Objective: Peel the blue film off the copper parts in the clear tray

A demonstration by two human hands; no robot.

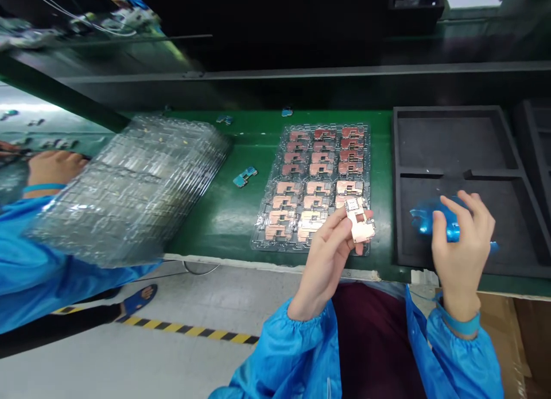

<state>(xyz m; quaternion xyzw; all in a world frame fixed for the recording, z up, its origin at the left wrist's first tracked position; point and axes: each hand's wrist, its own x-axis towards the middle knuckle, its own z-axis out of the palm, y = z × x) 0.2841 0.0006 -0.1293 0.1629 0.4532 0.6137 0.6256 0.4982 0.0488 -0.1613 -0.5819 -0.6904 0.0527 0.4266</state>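
Note:
My left hand pinches a small copper-coloured circuit board just above the near right corner of a clear plastic tray that holds several more such boards. My right hand hovers over the black foam tray with its fingers curled around a piece of blue film. More blue film scraps lie in that tray's near compartment.
A stack of empty clear trays lies at the left, with a co-worker's hand and blue sleeve beside it. Small blue parts lie on the green belt. A cardboard box sits at the lower right.

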